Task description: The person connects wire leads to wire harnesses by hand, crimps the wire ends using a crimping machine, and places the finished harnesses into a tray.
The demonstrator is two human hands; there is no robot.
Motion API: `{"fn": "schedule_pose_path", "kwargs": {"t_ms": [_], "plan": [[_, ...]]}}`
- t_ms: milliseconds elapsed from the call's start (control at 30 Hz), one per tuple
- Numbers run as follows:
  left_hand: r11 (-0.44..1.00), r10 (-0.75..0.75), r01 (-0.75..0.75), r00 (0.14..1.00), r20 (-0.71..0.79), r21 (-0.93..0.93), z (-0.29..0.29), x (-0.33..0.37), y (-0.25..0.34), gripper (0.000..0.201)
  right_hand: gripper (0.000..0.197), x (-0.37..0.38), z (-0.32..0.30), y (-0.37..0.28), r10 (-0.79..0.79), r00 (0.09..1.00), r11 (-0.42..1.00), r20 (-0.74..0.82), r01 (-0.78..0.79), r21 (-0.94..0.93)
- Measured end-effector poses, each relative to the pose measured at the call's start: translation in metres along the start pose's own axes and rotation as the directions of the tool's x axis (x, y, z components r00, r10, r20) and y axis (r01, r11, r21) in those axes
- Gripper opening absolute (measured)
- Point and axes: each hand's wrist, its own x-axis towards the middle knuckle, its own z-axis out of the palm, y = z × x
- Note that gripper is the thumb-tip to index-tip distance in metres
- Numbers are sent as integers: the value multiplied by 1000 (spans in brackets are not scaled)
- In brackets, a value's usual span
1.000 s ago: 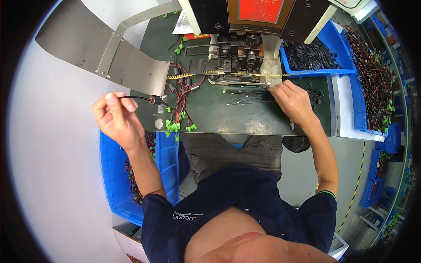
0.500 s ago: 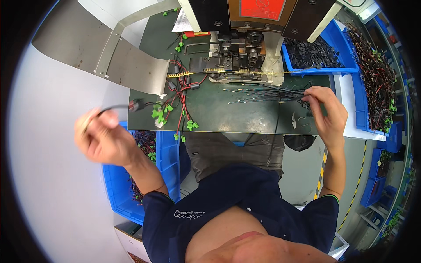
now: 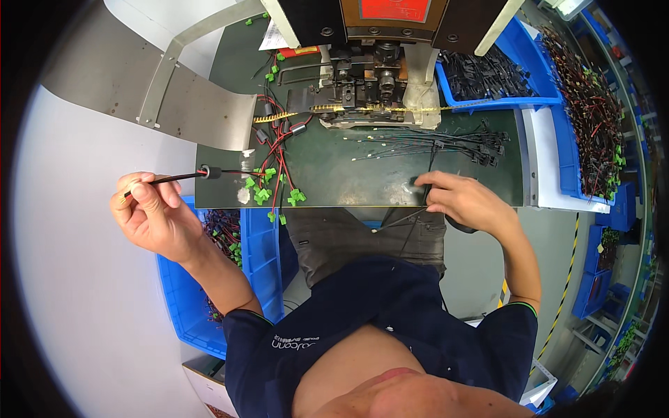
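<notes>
My left hand (image 3: 155, 214) is closed in a pinch on the end of a red-and-black cable (image 3: 178, 178). A dark cylindrical core (image 3: 211, 172) sits on that cable, and it runs toward green connectors (image 3: 262, 195) on the bench. Over the bench's front edge, my right hand (image 3: 465, 200) has its fingers closed on a thin black wire (image 3: 401, 221) whose pale tip points left. Just beyond that hand lies a loose bundle of black wires (image 3: 446, 145) with pale tips. Several more red-and-black cables (image 3: 282, 157) with cores lie across the bench at left.
A crimping press (image 3: 376, 80) with a yellowish terminal strip (image 3: 286, 116) stands at the back of the green bench (image 3: 334, 181). A curved metal chute (image 3: 188, 97) is at left. Blue bins hold black parts (image 3: 481, 73), wires (image 3: 592, 118) and cables (image 3: 226, 230).
My right hand has moved left and nearer me, away from the wire bundle, bringing one wire along. My left hand has shifted slightly left, and its cable is now straighter.
</notes>
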Motion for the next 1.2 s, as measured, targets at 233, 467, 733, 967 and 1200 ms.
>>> {"fn": "schedule_pose_path", "kwargs": {"t_ms": [233, 467, 733, 967, 1200], "plan": [[783, -191, 89, 976, -102, -615, -16, 11, 13, 7, 13, 12, 52, 34, 66, 899, 869, -432, -265, -418], [932, 164, -128, 983, 80, -338, -4, -1, 37, 6, 13, 19, 40, 32, 118, 828, 964, -548, -228, -137], [916, 226, -197, 973, -45, 350, 9, -10, 24, 7, 10, 18, 47, 23, 182, 822, 976, -540, -217, -2], [799, 525, -397, 826, -204, 451, 15, -5, 20, 13, 9, 17, 52, 17, 303, 784, 952, -542, -279, 128], [965, 261, -252, 938, -228, 67, 0, -10, 38, 22, 10, 21, 62, 21, 314, 800, 950, -512, -268, 163]]}}
